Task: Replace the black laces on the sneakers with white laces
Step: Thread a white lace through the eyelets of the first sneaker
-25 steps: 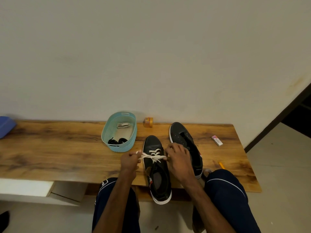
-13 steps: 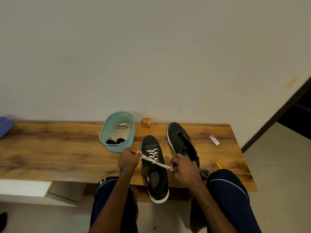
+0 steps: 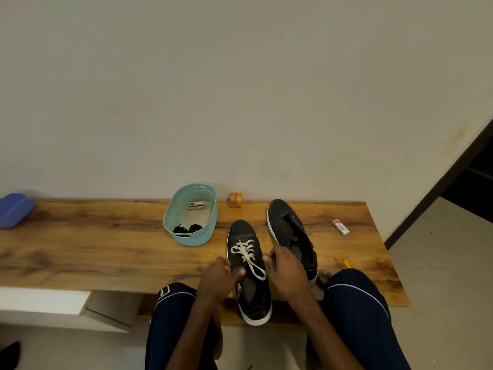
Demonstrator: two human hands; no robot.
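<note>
The near black sneaker (image 3: 249, 292) lies heel toward me over the table's front edge. A white lace (image 3: 246, 253) is threaded through its eyelets, and a slack loop of it lies across the tongue. My left hand (image 3: 217, 276) is at the shoe's left side, thumb pressed toward the lace with a pale tip at the thumb. My right hand (image 3: 284, 271) hovers at the shoe's right side with curled fingers, and the loop ends by its palm. The second black sneaker (image 3: 290, 231) lies unlaced behind my right hand.
A teal basket (image 3: 184, 209) left of the shoes holds a bundled white lace (image 3: 197, 205) and black laces (image 3: 188, 229). An orange tape roll (image 3: 235, 200), an eraser (image 3: 340, 227), a pencil (image 3: 346, 263) and a blue lid (image 3: 14, 209) also lie on the wooden table (image 3: 93, 249).
The lace was pulled taut between both hands; now it lies slack in a loop on the tongue. Both hands have moved closer in to the shoe.
</note>
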